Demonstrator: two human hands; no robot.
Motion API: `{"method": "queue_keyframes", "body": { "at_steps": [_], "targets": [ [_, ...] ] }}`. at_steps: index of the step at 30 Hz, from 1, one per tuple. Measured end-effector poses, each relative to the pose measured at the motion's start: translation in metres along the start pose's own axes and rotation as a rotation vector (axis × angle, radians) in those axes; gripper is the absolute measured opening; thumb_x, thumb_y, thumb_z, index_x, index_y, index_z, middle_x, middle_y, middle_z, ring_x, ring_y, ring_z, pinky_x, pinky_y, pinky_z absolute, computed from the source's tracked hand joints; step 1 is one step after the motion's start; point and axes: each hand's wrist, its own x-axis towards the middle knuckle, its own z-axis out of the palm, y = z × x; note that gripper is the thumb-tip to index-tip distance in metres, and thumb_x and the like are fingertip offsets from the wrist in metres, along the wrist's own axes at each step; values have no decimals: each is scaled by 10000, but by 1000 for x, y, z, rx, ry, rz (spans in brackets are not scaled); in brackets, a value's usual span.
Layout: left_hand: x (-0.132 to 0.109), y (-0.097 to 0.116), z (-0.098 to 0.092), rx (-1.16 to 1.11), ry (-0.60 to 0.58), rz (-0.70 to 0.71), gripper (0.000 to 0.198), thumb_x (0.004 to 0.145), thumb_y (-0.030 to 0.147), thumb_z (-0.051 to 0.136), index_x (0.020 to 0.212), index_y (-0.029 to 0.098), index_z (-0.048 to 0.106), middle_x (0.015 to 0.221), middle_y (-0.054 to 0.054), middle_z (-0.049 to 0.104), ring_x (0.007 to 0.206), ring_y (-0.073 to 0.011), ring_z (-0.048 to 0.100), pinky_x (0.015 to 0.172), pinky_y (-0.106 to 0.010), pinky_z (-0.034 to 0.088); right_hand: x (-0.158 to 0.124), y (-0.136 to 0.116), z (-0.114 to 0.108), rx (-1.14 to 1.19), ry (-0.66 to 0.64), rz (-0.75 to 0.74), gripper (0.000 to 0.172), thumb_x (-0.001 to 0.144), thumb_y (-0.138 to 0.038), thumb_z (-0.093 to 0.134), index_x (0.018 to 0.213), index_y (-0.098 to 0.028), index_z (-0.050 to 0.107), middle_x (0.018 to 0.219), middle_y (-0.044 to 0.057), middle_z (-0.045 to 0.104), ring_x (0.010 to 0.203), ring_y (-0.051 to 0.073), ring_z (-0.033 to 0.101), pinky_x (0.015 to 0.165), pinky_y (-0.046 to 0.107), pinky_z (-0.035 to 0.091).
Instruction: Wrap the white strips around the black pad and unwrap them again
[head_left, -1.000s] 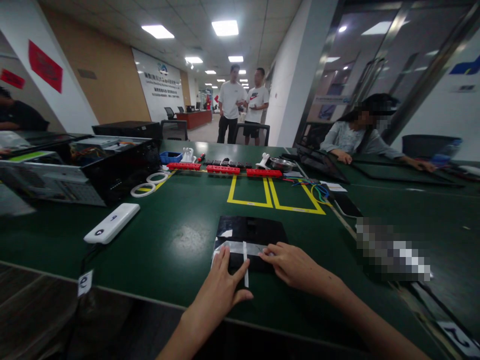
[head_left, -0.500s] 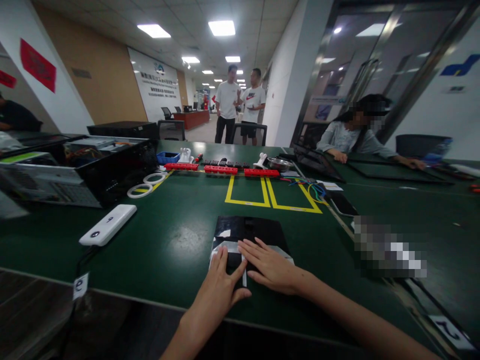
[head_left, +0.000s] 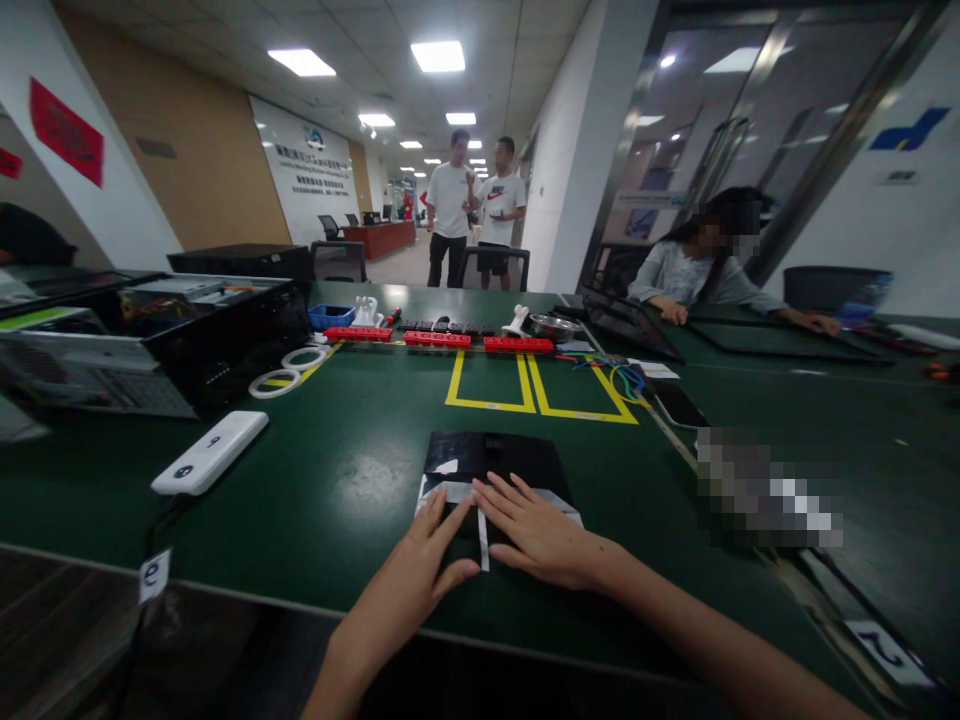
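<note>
A flat black object (head_left: 517, 458) with a pale grey band across it lies on the green table (head_left: 360, 560) in front of me. My left hand (head_left: 431, 555) rests on its near left part, palm down, fingers spread. On the near right part lies my right hand (head_left: 529, 530), also flat with its fingers apart. The fingertips of both hands come close together at the grey band. A narrow white strip (head_left: 483, 540) runs toward me between the hands. Much of the object's near side is hidden under them.
A white power bank (head_left: 211, 452) with a cable lies left, near white rings (head_left: 275, 384) and an open computer case (head_left: 247, 345). Red strips (head_left: 437, 340) and yellow tape outlines (head_left: 491, 406) are ahead. A phone (head_left: 680, 407) lies right; a person (head_left: 697, 265) sits beyond.
My left hand has shifted slightly left, its thumb drawing back from the white strip, which shows more fully. My right hand stays nearly still on the black object. The whole view has shifted slightly.
</note>
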Motion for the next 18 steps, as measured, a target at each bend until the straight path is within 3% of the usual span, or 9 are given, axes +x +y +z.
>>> {"method": "queue_keyframes", "body": {
  "at_steps": [4,9,14,18],
  "targets": [
    [-3,-22,-10,-17,122,-77,406,921,305,431,1319,228,455,1357,-80,506,1251,-206,459,1038,-405,370,-1,-5,-7,-35,57,4,590,944,-415,288,1456,-143,178,1518,109,148,1393,230,60,1121,480,102],
    [-10,-45,-2,17,279,-152,324,930,285,392,1189,219,575,1207,-53,625,1124,-192,570,995,-382,432,5,-12,-2,-136,176,-57,541,936,-349,347,1443,-198,233,1517,101,172,1391,235,78,1112,504,100],
    [-15,-49,4,-10,328,-180,322,932,286,382,1159,207,595,1181,-58,637,1093,-196,589,967,-372,460,12,-7,7,-123,116,-24,559,933,-464,326,1439,-239,251,1506,109,206,1384,292,93,1085,565,109],
    [-16,-50,5,-25,351,-188,323,929,308,389,1155,214,600,1183,-56,637,1095,-197,590,975,-379,455,8,3,-2,-44,44,-13,550,934,-502,290,1434,-277,254,1510,85,194,1388,273,71,1090,557,83]
  ]
}}
